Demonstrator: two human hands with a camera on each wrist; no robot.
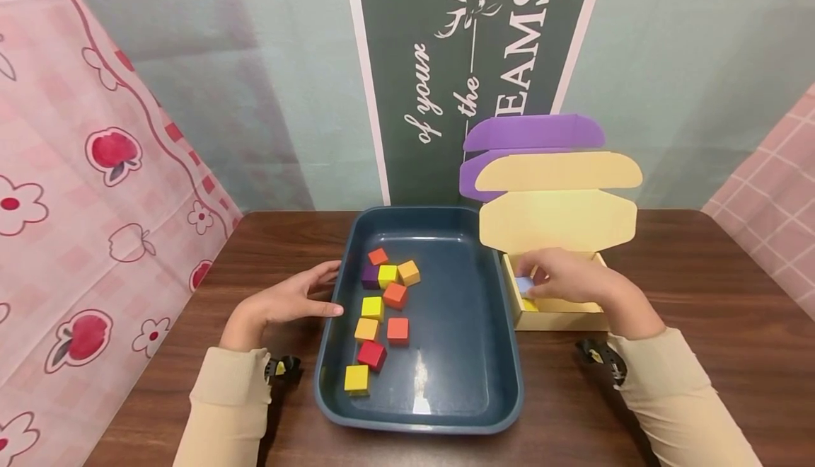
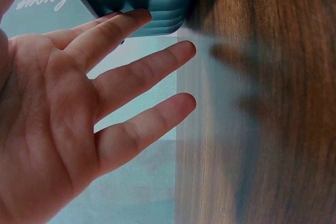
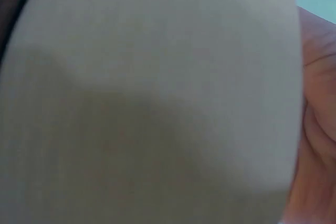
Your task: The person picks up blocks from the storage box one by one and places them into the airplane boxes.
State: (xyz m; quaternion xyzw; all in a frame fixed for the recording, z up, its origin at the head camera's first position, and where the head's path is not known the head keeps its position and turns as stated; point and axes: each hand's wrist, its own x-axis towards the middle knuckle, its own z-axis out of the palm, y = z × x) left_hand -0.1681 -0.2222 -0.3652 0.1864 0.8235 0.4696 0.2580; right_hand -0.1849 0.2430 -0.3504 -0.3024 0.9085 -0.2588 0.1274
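1. Table (image 1: pixel 688 276): runs out past the box on the right, giving that arm room.
2. Tray (image 1: pixel 452 297): looks like stiff, smooth plastic that may slide; best held by its rim. Its right half offers open floor.
3. Box (image 1: pixel 560 320): lid up, just beside the tray's right wall. Probably light card, so its low walls could bend if knocked; the raised lid limits reach from behind. A purple lid (image 1: pixel 535 132) stands behind.
4. Left hand (image 1: pixel 296 303): fingers spread, nothing gripped, thumb at the tray's left rim.
5. Right hand (image 1: pixel 567 279): inside the box, fingers bent, pinching the blue block; its wrist view is mostly sleeve.
6. Blue block (image 1: pixel 524 284): at the box's left end, above a yellow piece (image 1: pixel 530 305). Likely light, hard and sturdy; opposite flat sides suit a pinch.
7. Cubes (image 1: pixel 398 332): scattered down the tray's left half.
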